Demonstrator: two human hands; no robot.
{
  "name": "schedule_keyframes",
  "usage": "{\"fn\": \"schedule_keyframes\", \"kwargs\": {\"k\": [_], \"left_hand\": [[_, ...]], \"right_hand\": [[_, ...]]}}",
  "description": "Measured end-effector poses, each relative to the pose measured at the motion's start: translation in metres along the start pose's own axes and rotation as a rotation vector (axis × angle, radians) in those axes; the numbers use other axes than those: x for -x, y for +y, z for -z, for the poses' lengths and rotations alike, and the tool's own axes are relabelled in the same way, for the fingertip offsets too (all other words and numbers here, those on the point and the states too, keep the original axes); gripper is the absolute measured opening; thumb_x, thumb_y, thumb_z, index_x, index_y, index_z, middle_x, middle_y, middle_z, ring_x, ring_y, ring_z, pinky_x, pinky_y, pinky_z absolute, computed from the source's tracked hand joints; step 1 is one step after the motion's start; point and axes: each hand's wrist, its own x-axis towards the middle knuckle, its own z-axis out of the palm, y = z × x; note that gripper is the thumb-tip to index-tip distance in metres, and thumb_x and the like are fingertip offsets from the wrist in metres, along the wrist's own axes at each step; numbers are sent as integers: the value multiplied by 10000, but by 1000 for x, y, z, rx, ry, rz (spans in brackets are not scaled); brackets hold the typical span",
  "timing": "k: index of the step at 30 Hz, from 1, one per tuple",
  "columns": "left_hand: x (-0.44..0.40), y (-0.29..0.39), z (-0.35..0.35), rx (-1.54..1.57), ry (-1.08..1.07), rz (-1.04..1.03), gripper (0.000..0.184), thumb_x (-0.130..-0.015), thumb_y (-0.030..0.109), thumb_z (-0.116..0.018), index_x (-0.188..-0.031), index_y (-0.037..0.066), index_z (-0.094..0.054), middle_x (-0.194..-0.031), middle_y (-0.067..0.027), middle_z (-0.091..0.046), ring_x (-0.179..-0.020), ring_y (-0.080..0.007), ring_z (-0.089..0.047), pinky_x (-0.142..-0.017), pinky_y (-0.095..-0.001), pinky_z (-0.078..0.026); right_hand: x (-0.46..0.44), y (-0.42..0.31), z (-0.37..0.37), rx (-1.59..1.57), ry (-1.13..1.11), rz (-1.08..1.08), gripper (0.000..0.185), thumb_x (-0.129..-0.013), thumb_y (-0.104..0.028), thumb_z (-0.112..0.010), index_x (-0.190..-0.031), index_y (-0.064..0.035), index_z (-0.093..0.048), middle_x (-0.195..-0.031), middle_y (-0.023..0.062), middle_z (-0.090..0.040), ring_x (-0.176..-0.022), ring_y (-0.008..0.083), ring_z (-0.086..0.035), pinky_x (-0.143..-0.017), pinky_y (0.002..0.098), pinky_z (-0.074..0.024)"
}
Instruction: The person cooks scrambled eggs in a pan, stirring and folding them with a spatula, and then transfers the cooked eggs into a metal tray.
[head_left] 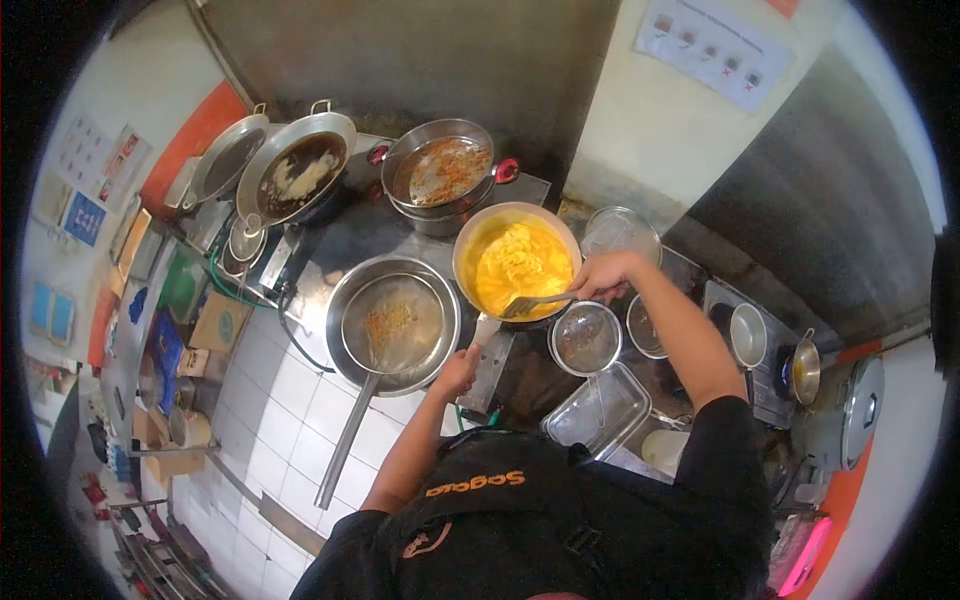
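A frying pan with a pale rim stands on the stove, full of yellow, egg-like food heaped in soft folds at its middle. My left hand is closed round the pan's light-coloured handle. Over the pan's right rim reaches my right hand, its fingers wrapped round a fork whose tines touch the near edge of the food. Beside my left hand, a long-handled strainer with brown crumbs rests on a wide metal bowl.
At the back left, a wok holds dark oil with pale food frying. A pot with an orange-brown crumb-strewn strainer stands behind the pan. To the right are a small strainer, a rectangular tray and a round mesh lid.
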Motion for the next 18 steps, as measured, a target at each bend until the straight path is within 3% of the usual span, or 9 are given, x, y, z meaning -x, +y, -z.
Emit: {"fn": "schedule_keyframes", "kwargs": {"k": [6,12,18], "left_hand": [[5,5,1,96,-76,56,508,-890,590,-420,-981,95,-486,-533,-5,-393,-362,-100,-327,-332,-263,-258],[-16,-14,5,70,-111,65,548,-876,624,-414,-986,91,-478,-511,-2,-377,-359,-114,-343,-335,-274,-285],[-24,-23,4,28,-127,6,535,-856,650,-428,-947,124,-464,-526,-4,-377,-370,-110,-331,-335,-275,-270]], "right_hand": [[-74,28,-23,-243,36,283,350,-876,-146,-542,-1221,-96,-568,-560,-32,-460,-388,44,-377,-338,233,-290],[-97,8,-37,-490,150,315,301,-873,-154,-557,-1160,-66,-575,-630,-11,-496,-379,44,-379,-336,227,-297],[-130,-15,-55,-745,372,312,220,-820,-154,-604,-992,-17,-596,-587,34,-495,-376,80,-405,-332,259,-320]]}}
